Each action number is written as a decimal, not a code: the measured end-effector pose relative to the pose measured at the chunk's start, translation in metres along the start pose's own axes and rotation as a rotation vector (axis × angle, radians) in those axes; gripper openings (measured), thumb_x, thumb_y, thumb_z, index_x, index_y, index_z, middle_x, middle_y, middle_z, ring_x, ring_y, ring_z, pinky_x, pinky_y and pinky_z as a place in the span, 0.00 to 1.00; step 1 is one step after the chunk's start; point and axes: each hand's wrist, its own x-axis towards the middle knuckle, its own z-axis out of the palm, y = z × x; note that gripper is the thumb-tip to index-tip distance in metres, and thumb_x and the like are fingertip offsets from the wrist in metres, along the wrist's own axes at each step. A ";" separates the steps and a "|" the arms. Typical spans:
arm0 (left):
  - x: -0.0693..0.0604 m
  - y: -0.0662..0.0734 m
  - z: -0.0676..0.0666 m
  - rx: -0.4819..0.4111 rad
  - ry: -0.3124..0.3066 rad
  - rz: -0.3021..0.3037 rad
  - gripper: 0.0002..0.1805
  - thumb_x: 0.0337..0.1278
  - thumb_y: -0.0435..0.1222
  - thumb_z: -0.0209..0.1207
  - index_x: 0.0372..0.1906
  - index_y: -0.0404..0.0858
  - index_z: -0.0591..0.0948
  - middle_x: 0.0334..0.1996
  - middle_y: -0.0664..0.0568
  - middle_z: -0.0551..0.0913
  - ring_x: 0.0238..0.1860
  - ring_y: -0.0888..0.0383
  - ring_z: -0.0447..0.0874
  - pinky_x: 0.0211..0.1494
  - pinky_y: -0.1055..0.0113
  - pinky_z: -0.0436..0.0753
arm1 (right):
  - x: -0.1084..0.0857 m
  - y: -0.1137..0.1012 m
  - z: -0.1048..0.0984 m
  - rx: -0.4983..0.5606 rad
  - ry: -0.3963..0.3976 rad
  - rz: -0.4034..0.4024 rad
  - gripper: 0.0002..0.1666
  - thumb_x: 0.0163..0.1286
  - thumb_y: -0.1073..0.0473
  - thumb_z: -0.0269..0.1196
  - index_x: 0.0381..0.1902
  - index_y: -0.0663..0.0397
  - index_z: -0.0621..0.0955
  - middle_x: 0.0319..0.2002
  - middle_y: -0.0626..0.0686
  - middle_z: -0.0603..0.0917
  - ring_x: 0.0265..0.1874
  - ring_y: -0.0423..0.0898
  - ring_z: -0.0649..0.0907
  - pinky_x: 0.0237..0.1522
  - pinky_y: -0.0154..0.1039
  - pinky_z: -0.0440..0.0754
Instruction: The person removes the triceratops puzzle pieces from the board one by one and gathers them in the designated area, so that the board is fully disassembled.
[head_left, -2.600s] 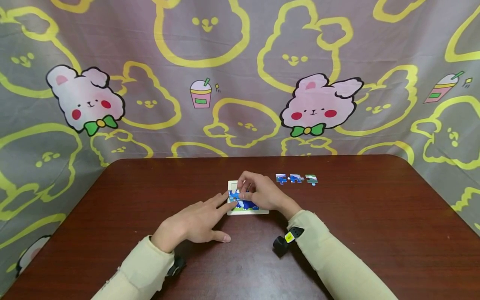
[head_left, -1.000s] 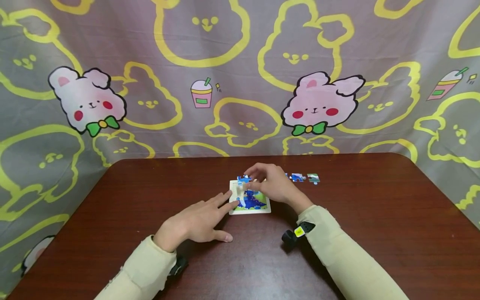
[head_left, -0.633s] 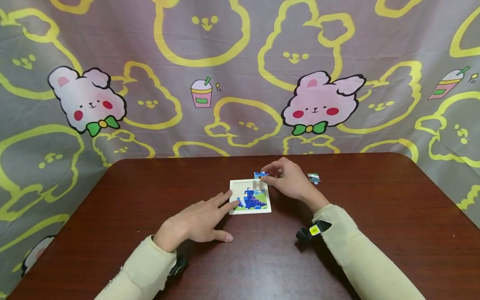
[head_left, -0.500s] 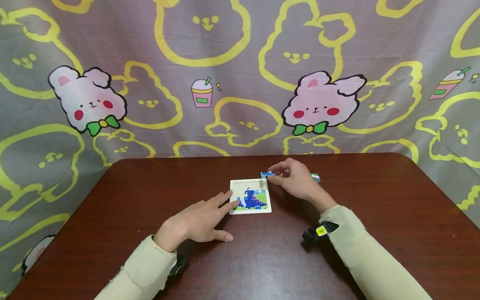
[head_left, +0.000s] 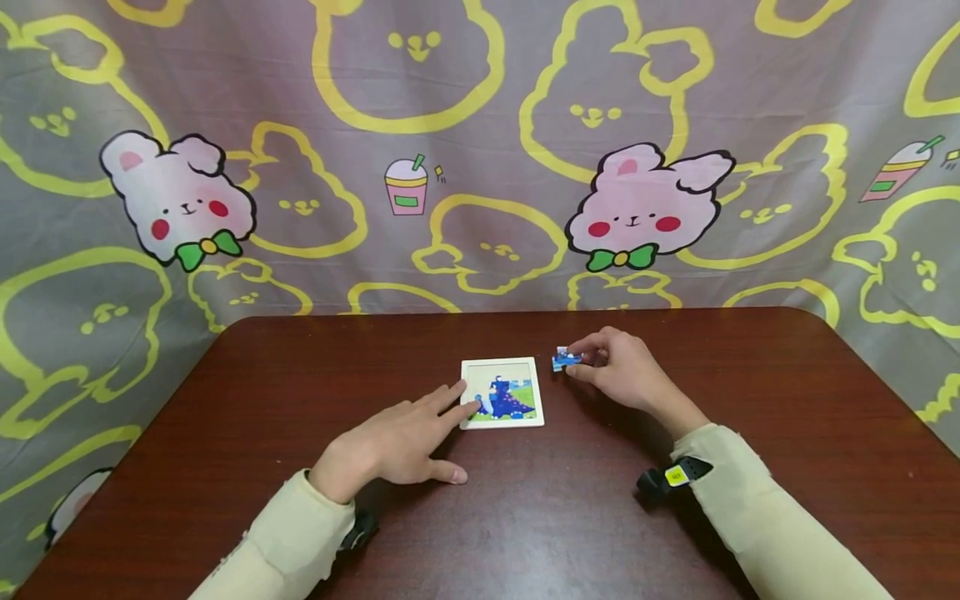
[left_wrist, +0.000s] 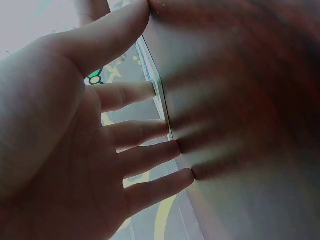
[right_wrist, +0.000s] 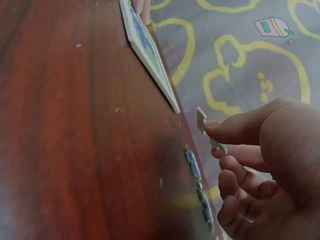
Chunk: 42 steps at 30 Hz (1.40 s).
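Note:
A square puzzle tray (head_left: pixel 501 423) with a pale frame lies mid-table, its lower part filled with a blue dinosaur picture and its upper part bare. My left hand (head_left: pixel 393 442) has its fingers spread, the fingertips resting on the tray's left side. To the right of the tray, my right hand (head_left: pixel 626 371) pinches a blue puzzle piece (head_left: pixel 568 360) between thumb and forefinger. In the right wrist view this held puzzle piece (right_wrist: pixel 201 120) is raised off the table, above loose puzzle pieces (right_wrist: pixel 193 163) lying in a row. The right hand hides most of that row in the head view.
The brown wooden table (head_left: pixel 480 517) reaches back to a patterned curtain (head_left: pixel 480 150) hanging behind its far edge. Black straps with small devices (head_left: pixel 667 479) sit at both wrists.
My right hand lifted the blue puzzle piece from the tray's upper left and carried it right, over to the loose pieces. The left hand has stayed at the tray's left side.

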 end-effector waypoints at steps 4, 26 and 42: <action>0.000 0.000 0.000 -0.004 0.001 0.002 0.48 0.68 0.58 0.66 0.86 0.52 0.59 0.89 0.49 0.48 0.88 0.46 0.50 0.82 0.38 0.66 | -0.005 0.004 -0.001 -0.010 -0.022 0.011 0.17 0.68 0.55 0.75 0.50 0.57 0.90 0.41 0.56 0.82 0.38 0.50 0.78 0.35 0.39 0.77; -0.001 0.000 -0.001 -0.016 -0.001 0.000 0.48 0.68 0.58 0.66 0.86 0.53 0.59 0.89 0.50 0.47 0.88 0.46 0.50 0.82 0.37 0.65 | -0.006 0.008 -0.002 -0.068 -0.088 0.015 0.18 0.66 0.58 0.77 0.51 0.60 0.89 0.44 0.58 0.86 0.38 0.49 0.82 0.40 0.40 0.78; -0.001 -0.001 0.000 -0.013 0.004 0.008 0.48 0.68 0.58 0.66 0.86 0.52 0.59 0.89 0.50 0.47 0.88 0.46 0.50 0.81 0.37 0.66 | -0.006 0.008 -0.001 -0.062 -0.089 0.017 0.16 0.67 0.59 0.76 0.50 0.59 0.89 0.43 0.57 0.85 0.36 0.48 0.80 0.37 0.39 0.76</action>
